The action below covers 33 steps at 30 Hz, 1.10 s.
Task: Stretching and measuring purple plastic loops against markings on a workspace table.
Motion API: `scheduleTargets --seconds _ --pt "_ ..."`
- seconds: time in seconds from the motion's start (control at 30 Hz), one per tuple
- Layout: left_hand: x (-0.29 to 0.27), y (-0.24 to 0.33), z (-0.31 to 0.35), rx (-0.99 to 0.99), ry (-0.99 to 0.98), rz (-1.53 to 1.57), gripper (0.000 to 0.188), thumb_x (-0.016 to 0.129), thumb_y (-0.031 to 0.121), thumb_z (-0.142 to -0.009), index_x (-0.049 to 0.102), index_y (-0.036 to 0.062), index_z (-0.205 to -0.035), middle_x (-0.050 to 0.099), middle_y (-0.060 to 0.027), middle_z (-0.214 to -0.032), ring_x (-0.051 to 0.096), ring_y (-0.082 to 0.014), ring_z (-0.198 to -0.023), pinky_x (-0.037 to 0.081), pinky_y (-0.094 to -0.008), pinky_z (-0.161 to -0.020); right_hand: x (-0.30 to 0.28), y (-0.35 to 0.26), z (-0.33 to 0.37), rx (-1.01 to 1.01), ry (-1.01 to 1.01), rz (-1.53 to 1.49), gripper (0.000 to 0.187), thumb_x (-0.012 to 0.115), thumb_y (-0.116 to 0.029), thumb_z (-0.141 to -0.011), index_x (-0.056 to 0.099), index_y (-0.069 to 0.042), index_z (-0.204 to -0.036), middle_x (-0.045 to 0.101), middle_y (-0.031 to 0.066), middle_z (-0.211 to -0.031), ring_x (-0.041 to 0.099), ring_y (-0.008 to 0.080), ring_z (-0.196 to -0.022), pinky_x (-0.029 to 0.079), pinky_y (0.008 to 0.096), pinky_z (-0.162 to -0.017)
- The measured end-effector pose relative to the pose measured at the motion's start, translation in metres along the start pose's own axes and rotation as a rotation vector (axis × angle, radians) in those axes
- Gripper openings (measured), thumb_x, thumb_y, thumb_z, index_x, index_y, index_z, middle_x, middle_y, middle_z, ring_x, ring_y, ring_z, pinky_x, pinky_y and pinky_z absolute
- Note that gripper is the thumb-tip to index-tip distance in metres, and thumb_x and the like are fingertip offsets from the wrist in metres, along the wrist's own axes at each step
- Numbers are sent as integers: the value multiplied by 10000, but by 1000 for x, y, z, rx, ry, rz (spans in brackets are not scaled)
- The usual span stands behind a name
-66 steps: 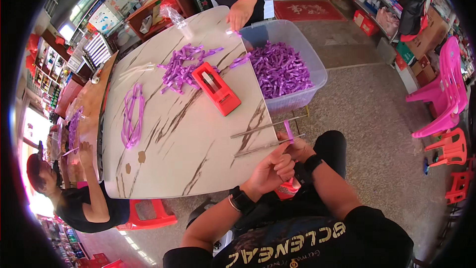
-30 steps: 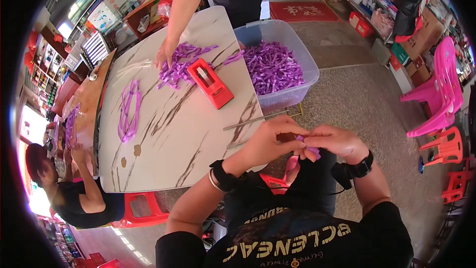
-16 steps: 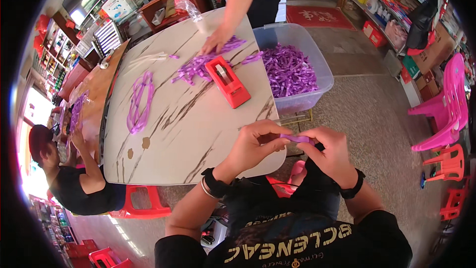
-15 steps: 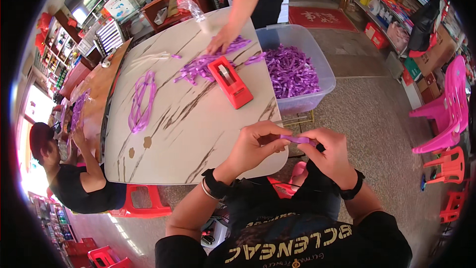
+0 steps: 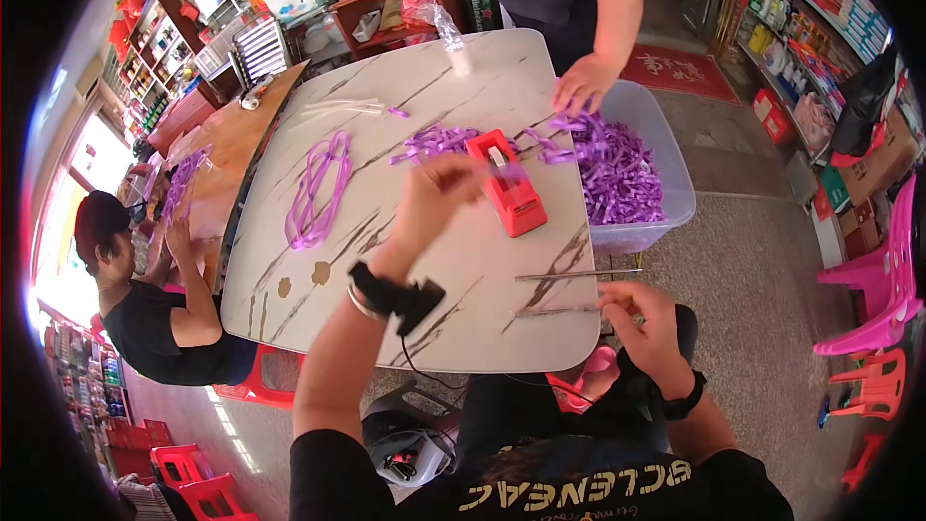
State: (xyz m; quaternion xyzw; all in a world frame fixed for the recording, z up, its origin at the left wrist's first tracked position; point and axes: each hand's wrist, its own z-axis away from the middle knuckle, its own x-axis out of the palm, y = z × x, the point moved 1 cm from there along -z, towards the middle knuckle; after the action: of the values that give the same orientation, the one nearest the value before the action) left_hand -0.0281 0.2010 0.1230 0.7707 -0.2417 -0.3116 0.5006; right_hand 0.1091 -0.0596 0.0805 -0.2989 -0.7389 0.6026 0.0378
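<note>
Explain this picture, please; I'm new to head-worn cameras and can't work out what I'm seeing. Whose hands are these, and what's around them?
There is no robot here, just a person's two bare hands. The view comes from the left of two fisheye cameras on that person's head, looking down, so straight edges bend.

The left hand is blurred, over the table beside a red tape dispenser. A purple blur shows near its fingertips; I can't tell whether it is held. The right hand is by two thin metal rods at the table edge; its grip is unclear.

On the marbled table also lie a purple ribbon loop and a purple pile. A co-worker's hand is above a plastic bin of purple pieces.
</note>
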Motion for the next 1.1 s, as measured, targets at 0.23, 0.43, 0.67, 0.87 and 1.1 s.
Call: scheduleTargets --seconds 0.23,0.43,0.67,0.87,1.1 --pt "-137 -72 -58 -156 339 -809 598 503 369 -856 296 60 -1324 469 -202 -1204 439 -281 -1132 323 -364 -952 16 6 9 89 -151 78 177 595 -95 -789 602 -15 -947 621 72 -749 588 122 -636 457 227 -571" --pt "-206 -148 23 -891 2 -1172 834 374 610 -783 172 40 -1357 147 -242 -1394 53 -393 -1307 46 -520 -1037 17 19 20 36 -275 147 142 603 -150 -787 624 -54 -890 609 98 -747 585 179 -586 458 258 -539" --pt "-131 -107 101 -699 -213 -1129 877 447 595 -779 153 -14 -1338 70 -312 -1372 91 -499 -1254 128 -520 -1029 15 13 25 67 -315 137 129 601 -146 -786 622 -65 -883 610 100 -763 604 207 -629 468 268 -558" --pt "-47 -45 158 -453 -394 -1020 826 484 494 -815 100 -5 -1350 7 -325 -1370 63 -491 -1263 152 -532 -1018 23 11 27 -3 -331 127 112 599 -138 -783 618 -65 -865 607 103 -763 597 230 -631 464 276 -555" --pt "3 7 155 -146 -541 -1067 662 550 391 -796 328 -12 -1272 274 -255 -1329 317 -389 -1211 290 -444 -985 23 4 25 -75 -362 166 116 594 -132 -781 617 -62 -871 605 105 -760 591 234 -626 456 281 -553"
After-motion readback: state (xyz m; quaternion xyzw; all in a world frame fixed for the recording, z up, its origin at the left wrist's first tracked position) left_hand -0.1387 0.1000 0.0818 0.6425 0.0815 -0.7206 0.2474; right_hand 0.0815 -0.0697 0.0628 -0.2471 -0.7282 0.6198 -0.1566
